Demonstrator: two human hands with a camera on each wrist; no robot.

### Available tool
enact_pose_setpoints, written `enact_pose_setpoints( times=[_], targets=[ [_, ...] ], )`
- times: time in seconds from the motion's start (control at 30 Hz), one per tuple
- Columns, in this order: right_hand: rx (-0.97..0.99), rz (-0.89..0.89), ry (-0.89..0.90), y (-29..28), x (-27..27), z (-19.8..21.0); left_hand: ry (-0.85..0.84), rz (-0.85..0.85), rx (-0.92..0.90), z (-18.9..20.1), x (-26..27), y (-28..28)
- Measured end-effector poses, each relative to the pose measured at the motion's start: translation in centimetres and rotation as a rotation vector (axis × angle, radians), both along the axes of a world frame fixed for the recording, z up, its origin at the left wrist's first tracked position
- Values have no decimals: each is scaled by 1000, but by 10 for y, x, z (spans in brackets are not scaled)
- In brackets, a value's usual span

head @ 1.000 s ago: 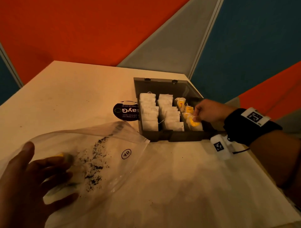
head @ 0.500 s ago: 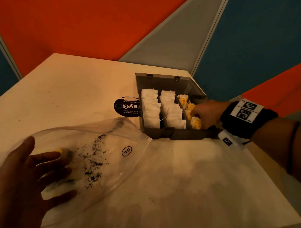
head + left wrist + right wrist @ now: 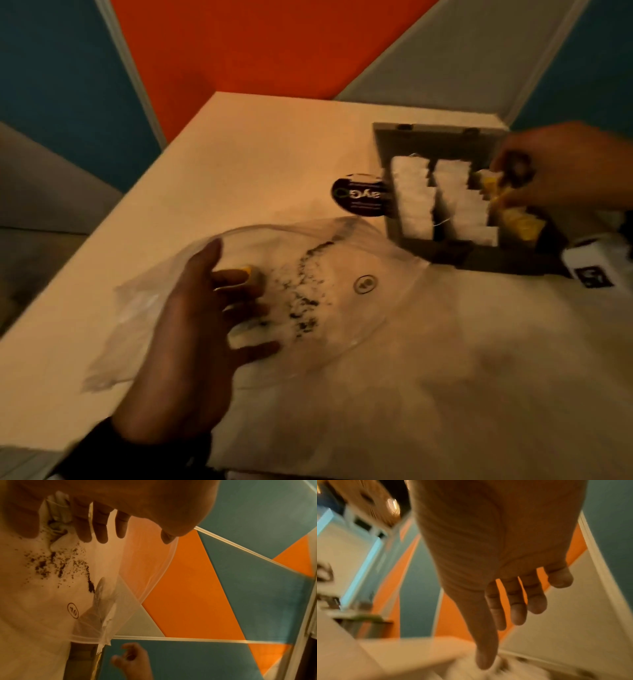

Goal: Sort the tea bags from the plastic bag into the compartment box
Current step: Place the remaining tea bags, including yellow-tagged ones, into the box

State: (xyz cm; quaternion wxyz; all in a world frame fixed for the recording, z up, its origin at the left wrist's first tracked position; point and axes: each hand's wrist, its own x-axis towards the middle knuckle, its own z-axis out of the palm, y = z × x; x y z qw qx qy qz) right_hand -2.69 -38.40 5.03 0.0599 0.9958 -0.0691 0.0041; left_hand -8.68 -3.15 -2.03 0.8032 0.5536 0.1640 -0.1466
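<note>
A clear plastic bag (image 3: 342,308) lies on the table with loose tea dust (image 3: 305,298) inside it. My left hand (image 3: 205,325) rests flat on it with fingers spread, over a yellow-tagged tea bag (image 3: 253,274) and a pale one (image 3: 246,334). In the left wrist view the fingers (image 3: 101,524) lie beside a crumpled tea bag (image 3: 58,513). The dark compartment box (image 3: 445,255) holds two rows of white tea bags (image 3: 411,202) and yellow ones (image 3: 517,222) on the right. My right hand (image 3: 555,171) hovers over the yellow row; its fingers (image 3: 517,608) are straight and hold nothing.
A round black label (image 3: 359,197) lies on the table left of the box. The box's open lid (image 3: 438,137) stands at its far side, near the table's back edge. The table's left edge (image 3: 102,226) runs diagonally beside the bag.
My right hand has risen from the front of the yellow row toward the back of the box, its fingers now straight. The left hand stays on the bag. The head view has swung left.
</note>
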Motion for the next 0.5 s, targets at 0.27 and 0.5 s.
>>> enact_pose_setpoints(
  times=[0.27,0.5],
  targets=[
    [640,263,143,155,-79,-5,-237,-129,328,12,-10,8],
    [484,474,371,215,-72,-62,-527,-33,849,34,-14,27]
  ],
)
